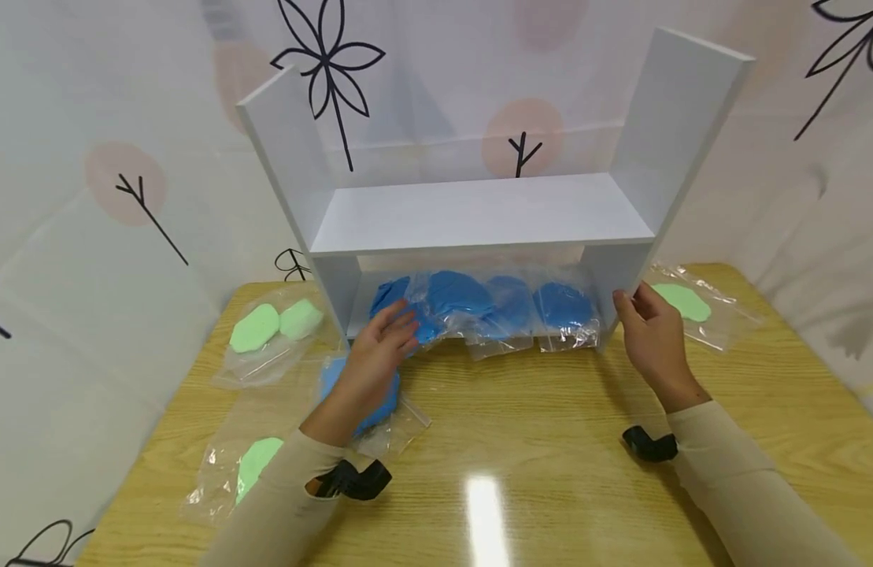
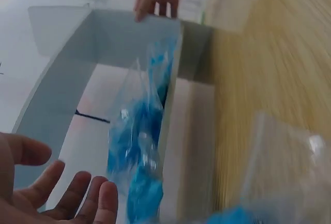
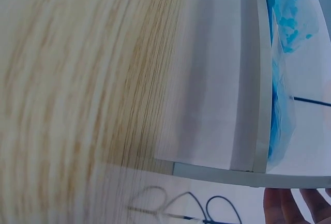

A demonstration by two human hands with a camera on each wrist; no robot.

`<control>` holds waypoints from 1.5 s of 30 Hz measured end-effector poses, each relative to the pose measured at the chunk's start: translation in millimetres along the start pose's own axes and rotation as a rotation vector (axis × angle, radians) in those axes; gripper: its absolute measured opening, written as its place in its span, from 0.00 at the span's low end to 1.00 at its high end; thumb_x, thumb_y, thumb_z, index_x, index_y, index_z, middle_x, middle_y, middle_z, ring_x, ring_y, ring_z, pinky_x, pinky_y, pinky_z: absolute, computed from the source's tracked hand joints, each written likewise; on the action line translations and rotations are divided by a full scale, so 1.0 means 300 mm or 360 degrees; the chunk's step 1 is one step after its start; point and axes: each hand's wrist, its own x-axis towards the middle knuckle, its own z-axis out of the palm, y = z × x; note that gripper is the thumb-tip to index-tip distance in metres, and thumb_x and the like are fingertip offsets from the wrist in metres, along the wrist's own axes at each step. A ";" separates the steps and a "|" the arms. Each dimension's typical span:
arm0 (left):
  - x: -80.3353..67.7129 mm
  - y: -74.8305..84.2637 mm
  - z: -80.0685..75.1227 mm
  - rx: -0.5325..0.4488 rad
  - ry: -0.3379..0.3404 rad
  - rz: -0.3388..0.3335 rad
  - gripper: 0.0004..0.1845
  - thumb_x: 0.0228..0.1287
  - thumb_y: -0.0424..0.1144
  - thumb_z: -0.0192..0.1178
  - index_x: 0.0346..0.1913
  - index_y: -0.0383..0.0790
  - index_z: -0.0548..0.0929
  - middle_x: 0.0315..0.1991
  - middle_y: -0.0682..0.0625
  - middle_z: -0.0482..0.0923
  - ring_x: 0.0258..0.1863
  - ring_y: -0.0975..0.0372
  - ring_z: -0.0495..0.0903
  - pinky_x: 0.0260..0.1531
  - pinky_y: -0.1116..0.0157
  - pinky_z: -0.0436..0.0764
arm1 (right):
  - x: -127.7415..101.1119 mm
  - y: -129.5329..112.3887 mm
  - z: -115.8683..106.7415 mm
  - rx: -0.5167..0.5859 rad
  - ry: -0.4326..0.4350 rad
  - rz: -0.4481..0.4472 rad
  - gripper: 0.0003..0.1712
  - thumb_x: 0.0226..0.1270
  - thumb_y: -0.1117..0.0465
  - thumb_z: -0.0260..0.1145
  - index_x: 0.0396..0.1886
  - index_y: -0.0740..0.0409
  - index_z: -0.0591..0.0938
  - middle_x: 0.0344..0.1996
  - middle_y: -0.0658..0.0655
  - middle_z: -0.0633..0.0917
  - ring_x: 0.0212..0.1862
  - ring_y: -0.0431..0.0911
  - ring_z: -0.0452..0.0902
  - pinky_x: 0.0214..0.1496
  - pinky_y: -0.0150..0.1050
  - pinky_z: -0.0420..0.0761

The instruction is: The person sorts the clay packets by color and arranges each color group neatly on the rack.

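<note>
The row of blue bags (image 1: 460, 295) lies just far and right of the left hand (image 1: 372, 358), its long axis running left to right along the lower shelf (image 1: 358, 319) of the white unit (image 1: 482, 213). The left hand is by the row's left end, its fingers loosely spread and pinching nothing; whether the tips brush the plastic is unclear. The right hand (image 1: 656, 342) is outside the unit, fingers against the right side panel (image 1: 684, 126); I cannot tell whether the thumb pinches its edge. Each bag is clear, crinkled plastic around a flattened blue mass; some overlap, with flaps hanging past the shelf's near edge.
</note>
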 end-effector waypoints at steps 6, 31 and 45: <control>-0.102 -0.022 -0.105 0.0845 0.0116 0.0265 0.18 0.76 0.38 0.54 0.65 0.44 0.75 0.63 0.47 0.77 0.61 0.57 0.77 0.59 0.50 0.78 | -0.002 0.005 0.000 0.0004 0.0000 0.0007 0.28 0.79 0.49 0.52 0.75 0.48 0.69 0.67 0.64 0.76 0.64 0.52 0.77 0.49 0.17 0.76; -0.130 -0.147 -0.267 0.2277 -0.0190 0.0202 0.52 0.50 0.70 0.68 0.74 0.46 0.68 0.77 0.40 0.59 0.75 0.42 0.59 0.67 0.37 0.65 | 0.000 0.005 -0.006 -0.0003 0.0032 -0.0028 0.27 0.78 0.51 0.54 0.73 0.51 0.70 0.66 0.66 0.77 0.61 0.39 0.77 0.47 0.15 0.75; -0.155 -0.134 -0.222 0.2134 -0.0588 0.0212 0.60 0.39 0.61 0.79 0.74 0.36 0.65 0.76 0.36 0.59 0.77 0.45 0.56 0.77 0.43 0.50 | 0.005 0.008 0.005 -0.0020 0.0021 0.0005 0.28 0.79 0.50 0.53 0.74 0.50 0.70 0.66 0.66 0.76 0.64 0.49 0.77 0.48 0.16 0.76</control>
